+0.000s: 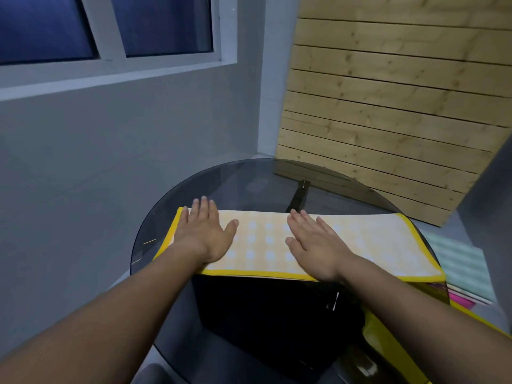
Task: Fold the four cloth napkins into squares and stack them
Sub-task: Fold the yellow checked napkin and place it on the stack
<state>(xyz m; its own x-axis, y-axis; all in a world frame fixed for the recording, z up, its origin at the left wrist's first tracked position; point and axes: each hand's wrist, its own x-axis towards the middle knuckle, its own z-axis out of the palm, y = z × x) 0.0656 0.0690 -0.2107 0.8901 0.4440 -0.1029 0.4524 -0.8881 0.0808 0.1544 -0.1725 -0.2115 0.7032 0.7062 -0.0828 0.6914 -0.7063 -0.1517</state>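
Yellow napkin soft, floppy, light — lies long on glass table. Left hand, right hand flat on top, holding nothing. Best grab corners — slides easy.

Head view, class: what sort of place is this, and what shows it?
Probably a corner of a room in a home: a round glass table, a window and wooden plank panelling.

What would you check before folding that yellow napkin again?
1. The left hand and right hand rest flat on the yellow napkin: ok.
2. It lies smooth, as a long strip: ok.
3. Folded layers line up at the near edge: cannot tell.
4. Its right end lies on the glass table: cannot tell, it reaches the rim.
5. The other cloths at the right are ready: cannot tell, blurred.
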